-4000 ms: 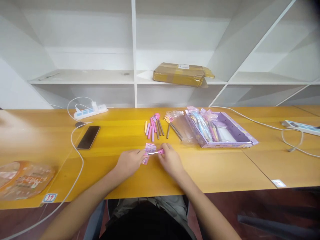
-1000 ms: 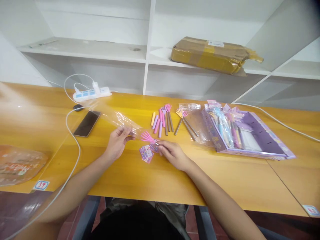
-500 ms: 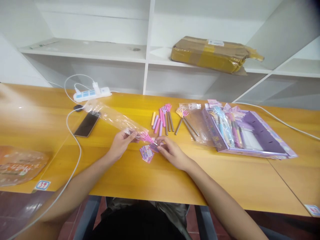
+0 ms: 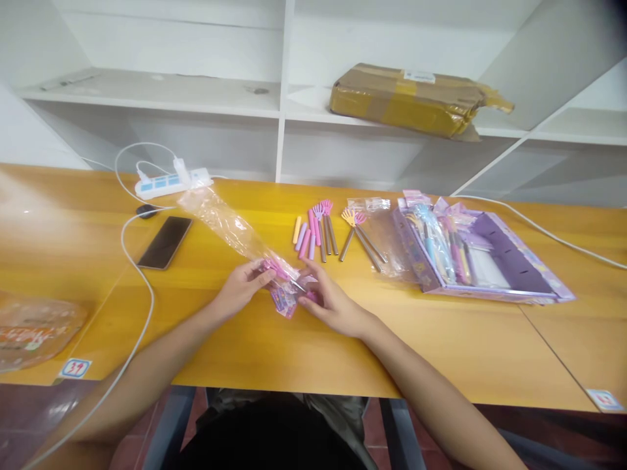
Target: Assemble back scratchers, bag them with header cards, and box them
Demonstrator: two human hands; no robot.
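My left hand [image 4: 243,285] pinches the near end of a long clear plastic bag [image 4: 228,225], right beside the pink claw-shaped head of a back scratcher [image 4: 278,267]. Fingers of my right hand [image 4: 337,305] close round the back scratcher's metal rod, hiding its far end. Whether the pink head lies inside the bag or against it, I cannot tell. Below both hands, small printed purple cards [image 4: 284,301] rest on the table. Just beyond lie several coloured handle sleeves [image 4: 304,240] and back scratchers with metal rods [image 4: 329,228], plus a yellow one [image 4: 349,228].
On the right sits a purple display box [image 4: 494,297] with bagged back scratchers, beside flat clear bags [image 4: 386,241]. At left are a phone [image 4: 165,243], a power strip [image 4: 171,184], a white cable [image 4: 149,294] and an orange-printed bag [image 4: 42,329]. A taped carton [image 4: 401,101] occupies the shelf.
The pink head has shifted left and up, closer to my left fingers, and more of the metal rod shows. The bag now slants more steeply. The camera view has shifted slightly.
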